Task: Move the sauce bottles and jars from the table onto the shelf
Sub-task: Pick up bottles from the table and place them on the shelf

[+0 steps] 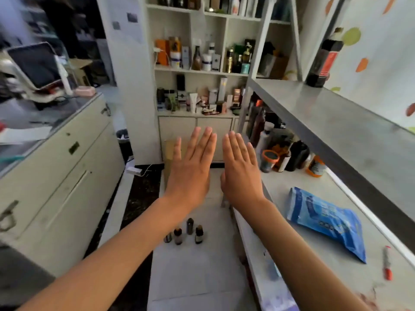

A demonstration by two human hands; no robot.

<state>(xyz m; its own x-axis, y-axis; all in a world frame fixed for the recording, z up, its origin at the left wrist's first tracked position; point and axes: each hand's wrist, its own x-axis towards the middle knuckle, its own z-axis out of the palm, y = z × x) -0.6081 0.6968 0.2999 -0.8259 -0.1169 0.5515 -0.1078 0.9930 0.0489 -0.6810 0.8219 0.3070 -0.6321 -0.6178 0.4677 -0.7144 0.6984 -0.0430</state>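
Dark sauce bottle (323,59) upright on shelf (314,113); both hands flat, empty.

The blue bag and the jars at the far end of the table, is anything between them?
Nothing: in the head view, bare white table runs from the blue bag to the jars.

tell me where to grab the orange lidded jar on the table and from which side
Grip the orange lidded jar round its body below the lid, coming from its open front-left side with the right hand. It stands upright, with dark bottles crowding behind and to its right.
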